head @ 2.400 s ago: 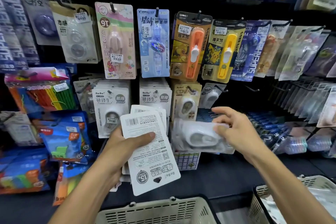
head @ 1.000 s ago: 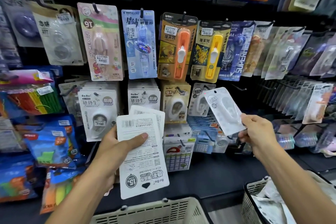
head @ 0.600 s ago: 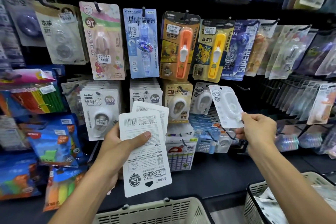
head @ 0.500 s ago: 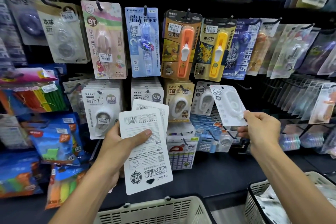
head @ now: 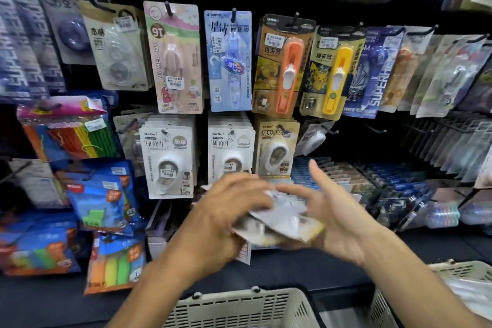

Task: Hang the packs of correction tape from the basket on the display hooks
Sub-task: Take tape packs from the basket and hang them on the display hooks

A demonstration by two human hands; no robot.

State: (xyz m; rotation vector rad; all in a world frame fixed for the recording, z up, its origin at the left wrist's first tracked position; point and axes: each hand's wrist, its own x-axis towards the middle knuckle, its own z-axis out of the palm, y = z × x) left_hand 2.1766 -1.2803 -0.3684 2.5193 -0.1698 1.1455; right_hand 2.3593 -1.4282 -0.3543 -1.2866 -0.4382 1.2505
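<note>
My left hand [head: 229, 210] grips a small stack of correction tape packs [head: 282, 221], white and tan cards tipped nearly flat and blurred by motion. From the right, my right hand [head: 335, 216] meets the stack. Its fingers are straight and spread and its thumb lies on the top pack. Both hands are in front of the lower row of display hooks. A white pack [head: 312, 138] hangs tilted on a lower hook, beside the tan BoBo packs [head: 277, 152]. The beige basket [head: 239, 306] is below my hands.
Hanging packs fill the black display wall: white BoBo packs [head: 167, 160], orange and yellow clip pushers [head: 285, 66]. A bare hook [head: 375, 129] sticks out right of the white pack. A second basket [head: 458, 274] stands at the lower right. Blue packets [head: 101, 200] hang on the left.
The white pack that my right hand held up now hangs on the lower hook. My right hand has come down and left to the stack, which my left hand has tipped flat and moved right.
</note>
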